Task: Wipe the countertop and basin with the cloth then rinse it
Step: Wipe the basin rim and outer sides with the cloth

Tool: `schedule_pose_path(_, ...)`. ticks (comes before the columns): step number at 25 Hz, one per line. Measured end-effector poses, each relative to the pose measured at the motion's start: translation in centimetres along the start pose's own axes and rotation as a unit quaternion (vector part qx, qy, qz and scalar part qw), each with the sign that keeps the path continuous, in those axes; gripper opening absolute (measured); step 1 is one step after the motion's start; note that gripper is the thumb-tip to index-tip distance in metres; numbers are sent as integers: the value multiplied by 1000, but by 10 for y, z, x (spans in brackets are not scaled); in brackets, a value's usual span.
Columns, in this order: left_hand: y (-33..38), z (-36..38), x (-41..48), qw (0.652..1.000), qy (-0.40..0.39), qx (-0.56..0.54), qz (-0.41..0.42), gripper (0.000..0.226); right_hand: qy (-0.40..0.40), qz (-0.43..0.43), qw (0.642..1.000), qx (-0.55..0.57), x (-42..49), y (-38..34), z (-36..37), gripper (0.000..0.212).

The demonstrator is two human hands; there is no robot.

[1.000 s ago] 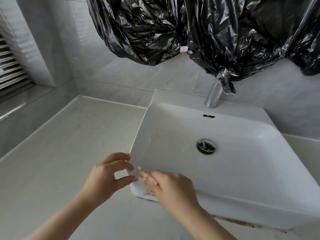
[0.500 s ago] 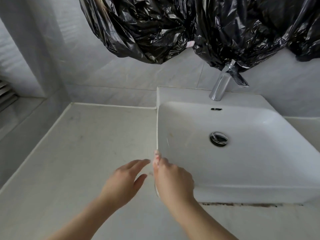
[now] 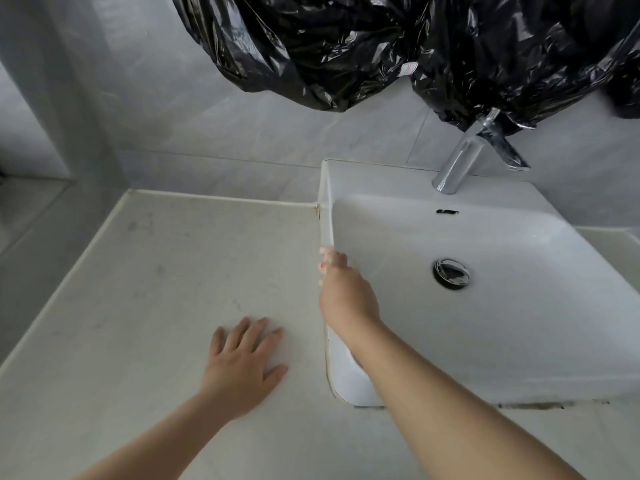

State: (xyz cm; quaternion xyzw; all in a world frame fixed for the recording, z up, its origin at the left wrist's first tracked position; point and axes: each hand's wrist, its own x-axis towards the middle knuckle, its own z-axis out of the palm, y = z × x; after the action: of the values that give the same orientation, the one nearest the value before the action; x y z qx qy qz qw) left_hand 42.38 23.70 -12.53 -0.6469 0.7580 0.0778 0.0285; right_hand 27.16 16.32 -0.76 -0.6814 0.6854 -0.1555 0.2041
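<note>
Countertop (image 3: 156, 271), lower left, is left open up to its raised back edge, the left hand (image 3: 242, 365) laid flat on it. The basin (image 3: 519, 358) at right is touched on its left rim by the right hand (image 3: 346, 296); its grip cannot be told.

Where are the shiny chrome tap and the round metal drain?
Shiny chrome tap (image 3: 459, 157): head view, on its slanted spout.
Round metal drain (image 3: 451, 273): head view, on its stopper's middle.

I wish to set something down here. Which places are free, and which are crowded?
Free: the pale stone countertop between the back wall, its left edge, the white ceramic basin and the flat left hand. Crowded: the basin's left rim, where the right hand touches, and the chrome tap under black plastic bags.
</note>
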Motion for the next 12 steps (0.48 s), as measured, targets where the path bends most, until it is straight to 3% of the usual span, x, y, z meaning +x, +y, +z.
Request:
schedule_pose_path(2,-4,0,2,999,29,-9,17,54,27,21,999,-6,17,-9,1,38)
schedule_pose_path(5,-16,0,21,996,73,-33,34,56,10,-70,997,6,-10,6,5,38)
schedule_pose_path(7,-22,-5,43,997,57,-48,22,66,10,-96,995,-30,-10,13,4,42)
schedule_pose_path(12,-46,-21,97,999,8,-33,-1,102,46,-58,996,-46,92,-7,12,45)
